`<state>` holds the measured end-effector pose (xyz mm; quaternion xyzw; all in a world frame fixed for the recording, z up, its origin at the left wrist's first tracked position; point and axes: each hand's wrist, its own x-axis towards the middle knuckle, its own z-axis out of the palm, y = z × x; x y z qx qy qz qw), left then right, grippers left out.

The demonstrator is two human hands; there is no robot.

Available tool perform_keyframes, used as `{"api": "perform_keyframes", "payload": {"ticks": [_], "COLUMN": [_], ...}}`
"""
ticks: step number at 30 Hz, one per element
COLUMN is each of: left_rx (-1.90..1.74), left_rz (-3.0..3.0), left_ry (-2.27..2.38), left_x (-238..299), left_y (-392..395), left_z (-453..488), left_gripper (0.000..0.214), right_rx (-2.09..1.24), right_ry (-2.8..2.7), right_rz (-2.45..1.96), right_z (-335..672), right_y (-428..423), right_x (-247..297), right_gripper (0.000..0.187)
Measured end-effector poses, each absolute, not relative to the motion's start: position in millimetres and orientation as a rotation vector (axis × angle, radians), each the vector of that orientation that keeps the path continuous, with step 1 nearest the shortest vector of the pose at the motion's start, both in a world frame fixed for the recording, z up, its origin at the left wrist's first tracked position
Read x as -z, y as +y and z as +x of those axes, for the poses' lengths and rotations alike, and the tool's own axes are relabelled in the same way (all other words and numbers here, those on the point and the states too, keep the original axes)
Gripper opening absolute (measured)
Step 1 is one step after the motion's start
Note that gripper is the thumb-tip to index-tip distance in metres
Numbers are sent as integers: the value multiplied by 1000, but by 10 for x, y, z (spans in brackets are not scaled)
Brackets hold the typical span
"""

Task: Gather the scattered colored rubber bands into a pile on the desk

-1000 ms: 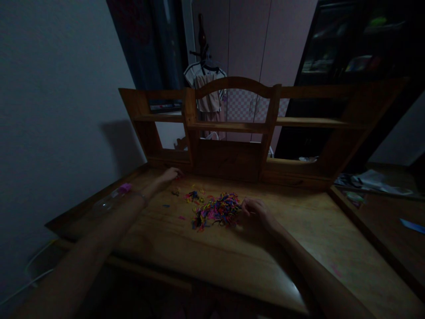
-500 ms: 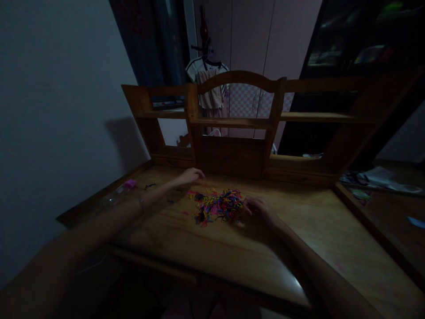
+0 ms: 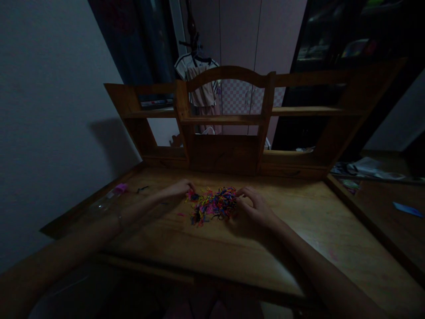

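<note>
A loose heap of thin multicoloured strands [image 3: 214,204], maybe small bands or cords, lies on the wooden desk [image 3: 159,235]. At the heap's left end, my left hand [image 3: 179,188] reaches down with its fingers close together, touching a reddish clump. Whatever is between those fingertips is too small and dark to make out. My right hand [image 3: 257,207] is at the heap's right edge, thumb and forefinger apart, the tips against the outer strands. A pink scrap [image 3: 181,215] lies left of the heap.
To the left stands a clear container [image 3: 104,204] with a pink lid-like part [image 3: 121,188], near a dark strip [image 3: 142,189]. A wooden shelf unit [image 3: 226,119] rises along the desk's back. A blue flat item [image 3: 407,209] lies far right.
My left hand has come down and toward me onto the heap's left end. The right hand's thumb and forefinger have spread at the right edge. The whole view has shifted slightly.
</note>
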<state>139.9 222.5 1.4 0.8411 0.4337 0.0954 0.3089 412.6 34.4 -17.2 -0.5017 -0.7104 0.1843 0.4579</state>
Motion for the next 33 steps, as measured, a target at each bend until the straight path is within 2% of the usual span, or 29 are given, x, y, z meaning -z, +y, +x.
{"api": "perform_keyframes", "payload": {"ticks": [6,12,16,20,23,26,31,33], "left_rx": [-289,-386,-331,-98,-51,-156,-369,-428], "left_rz": [2277,2413,2502,2415,2417,2431,2384,2302], "left_ry": [921,968,1056,1047,909,854,814,774], "left_x": [9,41,87,62,100,190,204,142], "left_y": [1757,1687,1832,1917,1839,1709,1591,1561], "left_z": [1694,1753,1576,1353,1338,1497,1808,1840], "left_gripper": [27,48,53,75,83,74,43,40], "right_rx": [-255,-207,-230,-261,-308,-328,-330,-346], "right_ry": [-2029,-2127,-2113,-2084,-2049,-1994,-1882,-1847], "right_rz": [-1265,-1314,-1335,-1278,-1210,-1186,-1223,-1232], "right_z": [3988,3970,3992,3946,3873,3819,3848,3880], "right_y": [308,341,372,414,428,426,434,447], "right_x": [211,378,423,408,380,367,403,421], "right_gripper": [52,74,62,40,29,32,44,47]}}
